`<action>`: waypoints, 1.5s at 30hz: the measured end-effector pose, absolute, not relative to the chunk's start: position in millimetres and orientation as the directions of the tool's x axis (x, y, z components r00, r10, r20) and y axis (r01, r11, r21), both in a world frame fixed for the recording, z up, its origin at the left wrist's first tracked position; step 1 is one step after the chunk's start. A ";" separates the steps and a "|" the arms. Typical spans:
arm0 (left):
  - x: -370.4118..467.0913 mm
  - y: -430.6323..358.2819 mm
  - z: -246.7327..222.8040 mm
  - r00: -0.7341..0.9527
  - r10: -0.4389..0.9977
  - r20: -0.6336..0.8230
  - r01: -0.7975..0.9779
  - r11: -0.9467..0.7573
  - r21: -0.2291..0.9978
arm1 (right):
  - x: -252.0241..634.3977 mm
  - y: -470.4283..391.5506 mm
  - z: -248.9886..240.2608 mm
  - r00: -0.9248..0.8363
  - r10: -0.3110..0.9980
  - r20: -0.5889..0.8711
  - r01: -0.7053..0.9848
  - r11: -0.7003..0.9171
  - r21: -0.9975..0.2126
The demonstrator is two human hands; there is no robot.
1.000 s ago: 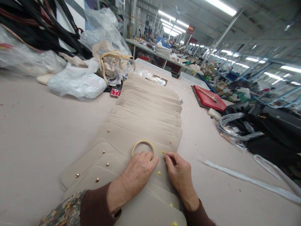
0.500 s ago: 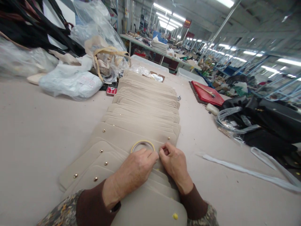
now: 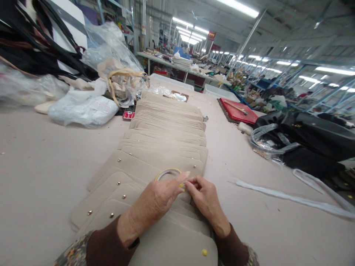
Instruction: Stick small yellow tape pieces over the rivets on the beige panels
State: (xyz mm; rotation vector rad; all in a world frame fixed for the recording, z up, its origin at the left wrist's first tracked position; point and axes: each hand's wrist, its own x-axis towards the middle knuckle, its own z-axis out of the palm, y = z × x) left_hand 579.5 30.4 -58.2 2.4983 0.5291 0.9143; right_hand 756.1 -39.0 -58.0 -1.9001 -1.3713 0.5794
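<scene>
Tape roll (image 3: 167, 171), clasped in the left hand (image 3: 158, 197) above overlapping beige panels (image 3: 163, 138), seems light and firm, best taken by its rim; the right hand (image 3: 204, 195) pinches beside it, contents unclear.

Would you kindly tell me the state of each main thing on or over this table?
left hand: holding the tape roll
right hand: fingers pinched together
tape roll: partly hidden by the left hand
beige panels: overlapping in a long row
yellow piece: on the nearest panel
red slab: flat, tool on top
white strip: lying loose
</scene>
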 end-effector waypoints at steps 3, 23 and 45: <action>579.9 29.4 -59.3 0.740 0.486 0.464 0.249 -0.840 0.482 | 757.3 -50.1 -50.2 0.237 0.936 0.259 0.576 0.079 -0.813; 586.0 20.4 -48.9 0.740 0.496 0.455 0.209 -0.812 0.545 | 734.5 -54.1 -41.1 0.370 0.906 0.204 0.500 -0.009 -0.866; 594.6 32.6 -59.2 0.821 0.566 0.077 0.522 -0.798 0.303 | 780.8 -52.3 -69.2 0.366 0.919 -0.148 0.456 -0.315 -0.832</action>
